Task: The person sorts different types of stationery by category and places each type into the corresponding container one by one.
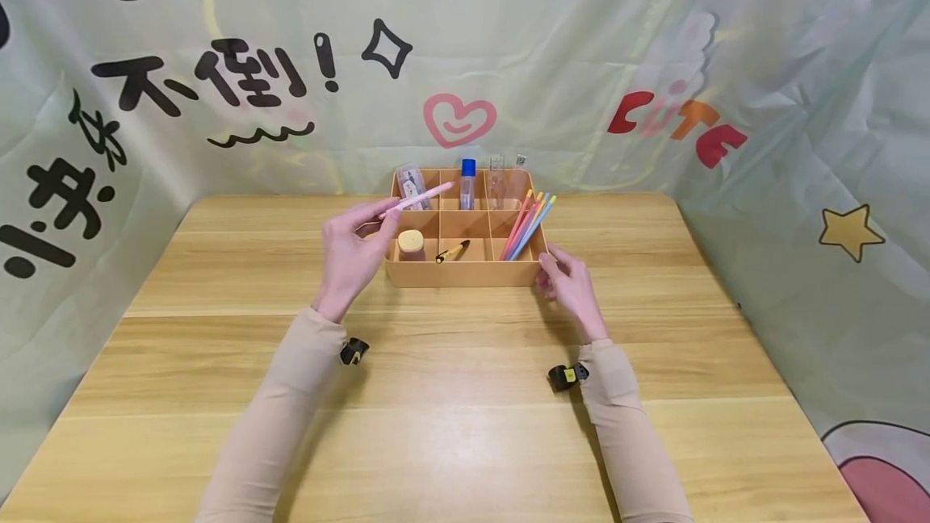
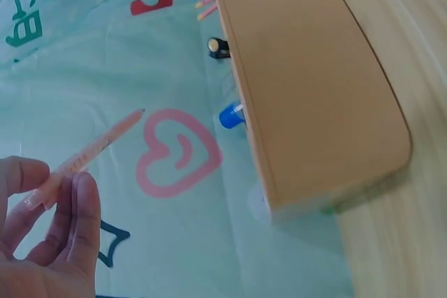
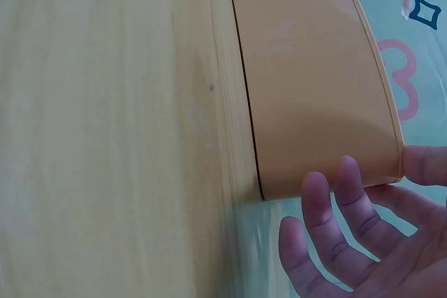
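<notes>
My left hand (image 1: pixel 356 253) pinches a slim pink pen (image 1: pixel 417 198) between thumb and fingers, above the left side of a tan desk organizer (image 1: pixel 465 274). In the left wrist view the pen (image 2: pixel 105 141) points up and away from the fingertips. At the organizer's front right corner, my right hand (image 1: pixel 570 285) grips the wall, as the right wrist view shows with the thumb (image 3: pixel 424 165) at the rim and the other fingers spread along the side. The organizer's compartments hold a glue stick with a blue cap (image 1: pixel 468 184), several coloured pens (image 1: pixel 526 226) and a black-and-yellow pen (image 1: pixel 454 251).
A cream-topped round item (image 1: pixel 411 244) stands in the front left compartment. Clear cases (image 1: pixel 412 184) are in the back row. The organizer stands at the far edge of the wooden table (image 1: pixel 465 394), close to a printed cloth backdrop (image 1: pixel 552 63).
</notes>
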The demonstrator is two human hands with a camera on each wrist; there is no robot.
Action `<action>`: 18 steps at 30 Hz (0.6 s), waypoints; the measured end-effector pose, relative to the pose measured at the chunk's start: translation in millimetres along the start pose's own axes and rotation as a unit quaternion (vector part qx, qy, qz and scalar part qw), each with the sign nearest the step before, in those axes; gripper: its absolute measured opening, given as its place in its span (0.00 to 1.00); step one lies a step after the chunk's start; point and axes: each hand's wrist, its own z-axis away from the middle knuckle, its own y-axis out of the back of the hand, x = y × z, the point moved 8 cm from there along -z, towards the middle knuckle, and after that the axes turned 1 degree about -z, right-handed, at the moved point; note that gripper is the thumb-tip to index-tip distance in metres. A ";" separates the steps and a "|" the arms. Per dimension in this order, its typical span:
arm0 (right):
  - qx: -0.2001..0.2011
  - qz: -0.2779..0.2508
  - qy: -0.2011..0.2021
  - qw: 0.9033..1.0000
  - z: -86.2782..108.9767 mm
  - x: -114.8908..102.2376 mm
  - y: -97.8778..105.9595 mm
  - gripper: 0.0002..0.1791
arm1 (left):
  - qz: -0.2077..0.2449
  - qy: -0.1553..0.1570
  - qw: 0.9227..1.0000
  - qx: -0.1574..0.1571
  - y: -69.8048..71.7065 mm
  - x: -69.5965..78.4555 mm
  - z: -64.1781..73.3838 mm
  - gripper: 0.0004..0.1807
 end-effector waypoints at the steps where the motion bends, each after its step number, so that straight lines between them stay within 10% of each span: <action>1: 0.000 0.000 0.000 1.000 -0.2 0.3 0.1 0.29 | -0.006 -0.005 1.000 0.000 -2.1 2.3 -0.3 0.11; 18: 0.000 -0.006 0.005 1.000 -0.2 1.6 -1.3 0.29 | -0.119 -0.057 0.990 -0.050 -40.0 15.8 4.2 0.11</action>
